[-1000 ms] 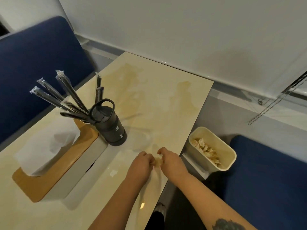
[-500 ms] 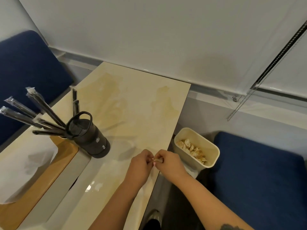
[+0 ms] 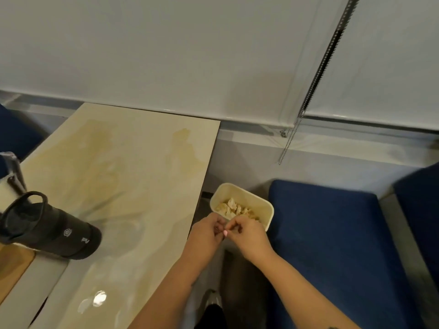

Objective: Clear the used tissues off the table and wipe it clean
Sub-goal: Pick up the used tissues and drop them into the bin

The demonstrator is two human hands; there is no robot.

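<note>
beside table (image 3: 123, 167), hands (image 3: 226, 232) meet over tissue bin (image 3: 267, 206).

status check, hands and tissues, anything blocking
Left hand and right hand together at the bin rim, fingers curled; contents unclear. Used tissues in bin. Table stained. Nothing blocking.

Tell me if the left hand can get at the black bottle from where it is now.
Probably yes: the left hand is off the table edge by the bin, and only bare tabletop shows between it and the black bottle.
</note>
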